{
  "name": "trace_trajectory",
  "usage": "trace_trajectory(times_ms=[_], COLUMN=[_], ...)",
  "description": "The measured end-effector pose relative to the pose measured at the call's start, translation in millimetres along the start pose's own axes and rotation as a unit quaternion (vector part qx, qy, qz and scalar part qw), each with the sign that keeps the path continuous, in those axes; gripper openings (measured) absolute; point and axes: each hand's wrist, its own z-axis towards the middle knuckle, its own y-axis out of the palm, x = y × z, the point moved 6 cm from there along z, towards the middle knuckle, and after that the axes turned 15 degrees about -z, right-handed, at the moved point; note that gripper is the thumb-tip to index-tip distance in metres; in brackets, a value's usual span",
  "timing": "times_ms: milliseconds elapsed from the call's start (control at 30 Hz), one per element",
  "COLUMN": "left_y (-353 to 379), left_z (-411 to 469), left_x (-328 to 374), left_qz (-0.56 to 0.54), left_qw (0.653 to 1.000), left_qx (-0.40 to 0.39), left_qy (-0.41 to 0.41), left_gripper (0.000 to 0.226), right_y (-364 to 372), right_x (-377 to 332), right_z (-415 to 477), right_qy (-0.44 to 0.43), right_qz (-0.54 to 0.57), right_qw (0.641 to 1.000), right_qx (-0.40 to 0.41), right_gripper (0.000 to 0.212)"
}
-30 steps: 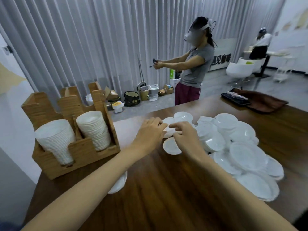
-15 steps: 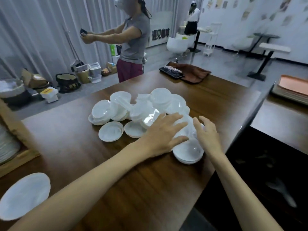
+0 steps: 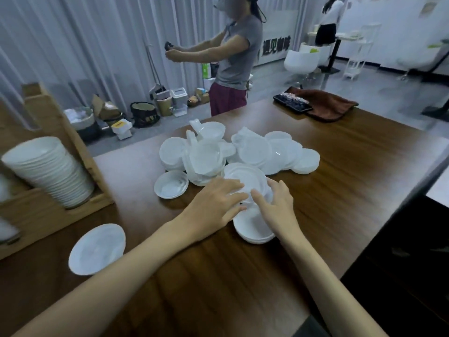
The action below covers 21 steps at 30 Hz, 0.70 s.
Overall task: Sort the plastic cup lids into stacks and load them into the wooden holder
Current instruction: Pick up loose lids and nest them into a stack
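Stack of round white plastic lids (image 3: 254, 229) on dark wooden table (image 3: 340, 190), pressed by flat-fingered left hand (image 3: 213, 203), gripped by right hand (image 3: 277, 203)

Across the room, behind the standing person (image 3: 234, 54), a white board (image 3: 279, 45) on the wall carries four large black Chinese characters. From here they look like 遇见咖啡. The yellow label (image 3: 119, 123) on a small white box (image 3: 124, 133) on the floor is too blurred to read, as are the papers (image 3: 428, 8) on the right-hand wall.
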Motion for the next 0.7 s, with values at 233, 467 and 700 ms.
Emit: trace_trajectory(times_ms=[233,467,700], left_y=[-15,-28,-44], left_z=[-28,-35,-39], left_x=[0,3,2], left_qz=[0.001,0.015,-0.003], left_qw=[0.999,0.999,0.998], left_qx=[0.019,0.025,0.055], left_qy=[-0.028,-0.014,0.006], left_gripper=[0.030,0.030,0.026], right_y=[15,1,-2], right_x=[-17,-37,-93], right_z=[-10,-4,14], right_qy=[-0.004,-0.051,-0.156], right_qz=[-0.011,-0.009,-0.015], right_qw=[1.000,0.998,0.987], right_qx=[-0.008,0.028,0.020], right_gripper=[0.052,0.041,0.026])
